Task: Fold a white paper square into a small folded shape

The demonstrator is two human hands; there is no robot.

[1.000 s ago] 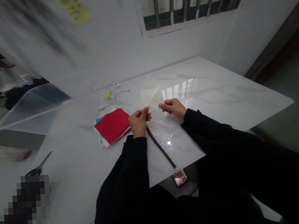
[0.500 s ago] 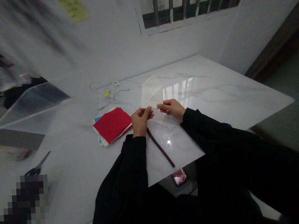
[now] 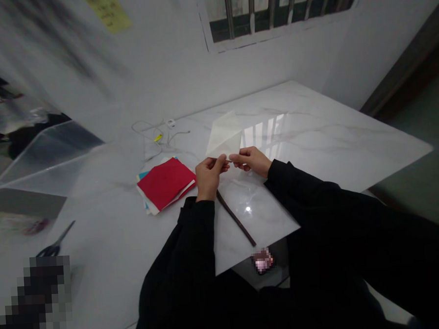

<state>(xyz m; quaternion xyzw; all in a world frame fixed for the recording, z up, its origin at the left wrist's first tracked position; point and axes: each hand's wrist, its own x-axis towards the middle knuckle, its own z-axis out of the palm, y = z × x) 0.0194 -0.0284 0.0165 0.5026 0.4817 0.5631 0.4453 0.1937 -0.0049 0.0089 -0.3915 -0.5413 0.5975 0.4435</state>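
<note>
Pale folded paper, pinched between the left hand and right hand, could crease askew if either grip slips.

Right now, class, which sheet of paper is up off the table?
The pale sheet, held between left hand and right hand; the red one lies flat.

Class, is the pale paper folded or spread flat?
Folded: a diagonal crease crosses the pale paper, pinched between the left hand and right hand.
</note>
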